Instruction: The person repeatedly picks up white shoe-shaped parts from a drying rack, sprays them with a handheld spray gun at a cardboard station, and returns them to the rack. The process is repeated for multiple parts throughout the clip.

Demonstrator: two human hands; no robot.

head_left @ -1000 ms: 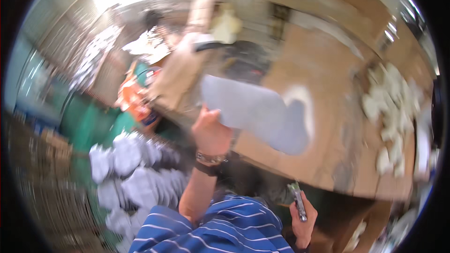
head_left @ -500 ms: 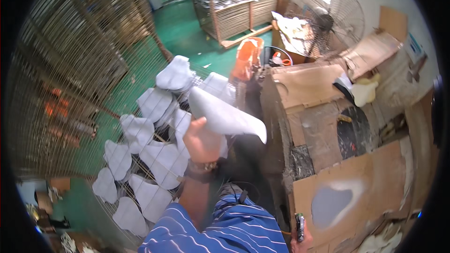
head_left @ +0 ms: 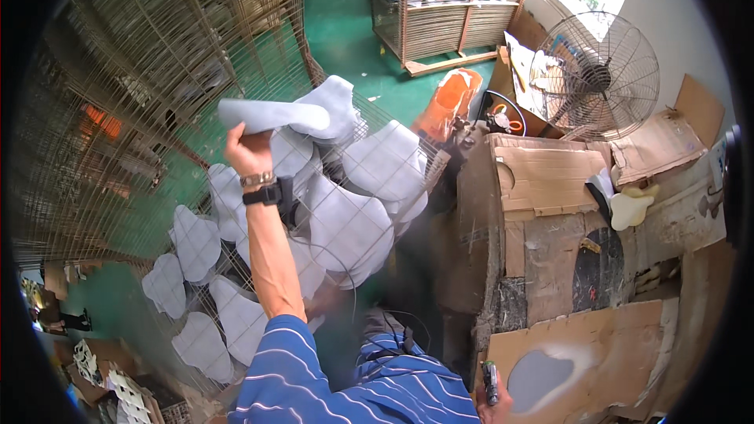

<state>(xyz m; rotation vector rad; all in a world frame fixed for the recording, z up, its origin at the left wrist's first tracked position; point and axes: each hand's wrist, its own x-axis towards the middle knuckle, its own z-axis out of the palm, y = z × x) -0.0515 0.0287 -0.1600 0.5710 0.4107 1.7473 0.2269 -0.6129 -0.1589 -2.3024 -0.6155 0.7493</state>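
My left hand [head_left: 248, 151] is raised and grips a flat grey shaped piece [head_left: 273, 115], holding it over a wire rack tray [head_left: 408, 133]. Several more grey pieces of the same shape [head_left: 349, 228] lie spread on that tray. My right hand [head_left: 493, 400] sits low at the bottom edge, closed around a small dark spray tool [head_left: 488, 381]. It hangs beside a cardboard sheet [head_left: 597, 345] that bears a grey painted outline [head_left: 539, 377] of the same shape.
Tall wire racks [head_left: 141, 71] fill the left; another rack [head_left: 448, 0] stands at the back on a green floor [head_left: 345, 31]. A standing fan [head_left: 598, 77], an orange container [head_left: 448, 102] and stacked cardboard boxes [head_left: 542, 180] are on the right.
My view swung from the cardboard bench to the rack on the left. My left hand carried the grey piece from the cardboard up over the wire tray. The right hand stayed low with the tool.
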